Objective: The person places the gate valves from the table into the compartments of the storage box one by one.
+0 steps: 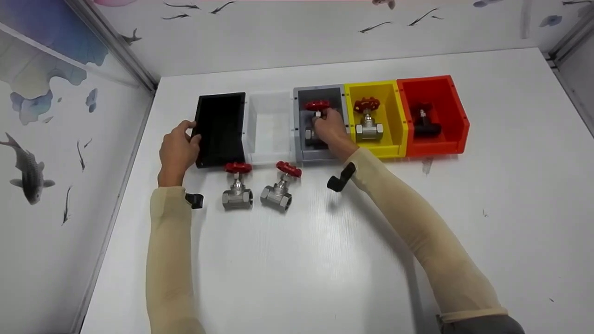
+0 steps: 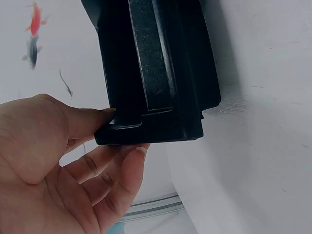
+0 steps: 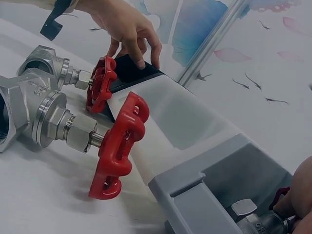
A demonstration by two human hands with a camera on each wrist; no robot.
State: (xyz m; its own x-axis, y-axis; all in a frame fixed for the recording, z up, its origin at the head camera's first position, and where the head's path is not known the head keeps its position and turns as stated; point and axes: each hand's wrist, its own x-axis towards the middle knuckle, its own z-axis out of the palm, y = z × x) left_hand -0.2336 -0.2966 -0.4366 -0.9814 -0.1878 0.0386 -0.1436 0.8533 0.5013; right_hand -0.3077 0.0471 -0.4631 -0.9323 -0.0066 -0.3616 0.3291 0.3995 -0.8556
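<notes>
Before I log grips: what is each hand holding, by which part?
Left hand: black bin, by its edge. Right hand: valve in grey bin, by its stem.

In the head view, a pale back wall [image 1: 287, 51] spans 12 o'clock, printed with slim dark fish-like marks [image 1: 376, 27]. Another pale wall [image 1: 37, 260] takes up 9 o'clock, bearing a large grey fish print [image 1: 29, 174] and, towards 10, blue-purple leaf shapes [image 1: 60, 28]. Metal framing [image 1: 114, 41] edges the corners at 10 and 2. Soft light glazes the white tabletop [image 1: 297, 297] towards 6.
</notes>
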